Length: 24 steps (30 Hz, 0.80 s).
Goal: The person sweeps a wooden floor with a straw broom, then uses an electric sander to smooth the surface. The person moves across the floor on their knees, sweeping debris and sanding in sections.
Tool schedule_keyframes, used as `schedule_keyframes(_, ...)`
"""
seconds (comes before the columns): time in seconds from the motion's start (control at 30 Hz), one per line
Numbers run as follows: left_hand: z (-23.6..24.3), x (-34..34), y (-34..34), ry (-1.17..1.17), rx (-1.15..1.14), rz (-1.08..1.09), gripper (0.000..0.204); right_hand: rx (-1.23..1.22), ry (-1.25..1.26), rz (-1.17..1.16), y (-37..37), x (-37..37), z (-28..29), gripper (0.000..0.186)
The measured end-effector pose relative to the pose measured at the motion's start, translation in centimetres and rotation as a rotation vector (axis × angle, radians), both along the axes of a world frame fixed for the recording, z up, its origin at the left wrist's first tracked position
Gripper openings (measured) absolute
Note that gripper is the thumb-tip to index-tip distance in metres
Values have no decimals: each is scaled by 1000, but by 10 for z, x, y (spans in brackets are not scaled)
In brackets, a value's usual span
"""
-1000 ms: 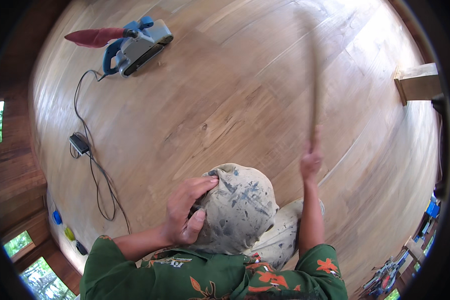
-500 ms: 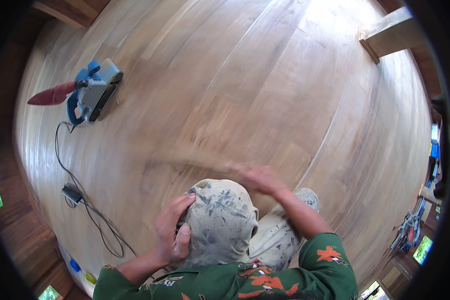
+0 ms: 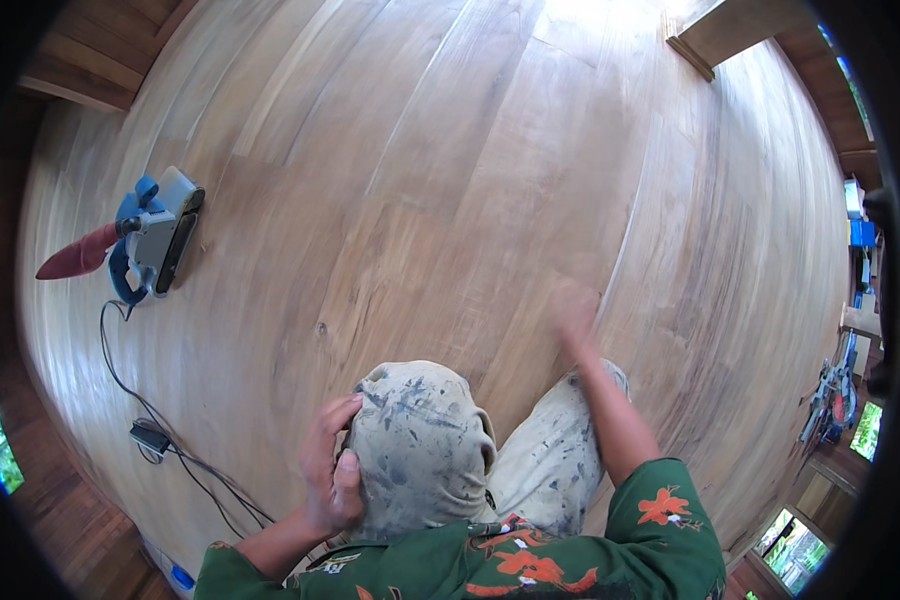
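Observation:
My left hand [image 3: 332,468] rests against the side of my raised left knee [image 3: 415,415], its fingers and thumb apart and nothing held in it. The paint-stained trousers stretch over both knees. Out over the wooden floor [image 3: 470,260], beyond my right knee [image 3: 610,378], my right hand [image 3: 575,315] is smeared by motion. Whether it holds anything cannot be made out. At the left stands a blue and grey belt sander [image 3: 157,245] with a dark red dust bag [image 3: 78,254], apart from both hands.
A black cord [image 3: 120,365] trails from the sander past a small black box [image 3: 150,437] toward my left side. A wooden post [image 3: 735,35] rises at the far right. Assorted tools [image 3: 830,400] lie along the right edge. A blue object [image 3: 182,577] is at lower left.
My right hand has swung rightward and farther out; the long blurred tan streak to its left is gone from sight. My left hand stays at the knee. The view has turned slightly.

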<state>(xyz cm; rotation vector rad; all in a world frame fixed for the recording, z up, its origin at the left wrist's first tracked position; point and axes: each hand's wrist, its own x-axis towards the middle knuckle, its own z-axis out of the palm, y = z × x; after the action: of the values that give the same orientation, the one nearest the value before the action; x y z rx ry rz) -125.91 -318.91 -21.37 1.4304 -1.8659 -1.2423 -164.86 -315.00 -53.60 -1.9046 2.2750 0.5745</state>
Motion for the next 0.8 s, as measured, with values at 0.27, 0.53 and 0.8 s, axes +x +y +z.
schedule_keyframes(0.27, 9, 3, 10, -60, 0, 68, 61, 433, -1170, 786, -36, 209, 92, 46)
schedule_keyframes(0.53, -4, 5, 14, 21, 81, 149, 61, -266, -303, -879, 30, -159, -5, 56)
schedule_keyframes(0.8, -137, -24, -92, -239, 168, -57, 48, -701, 29, -1665, 122, -279, 13, 65)
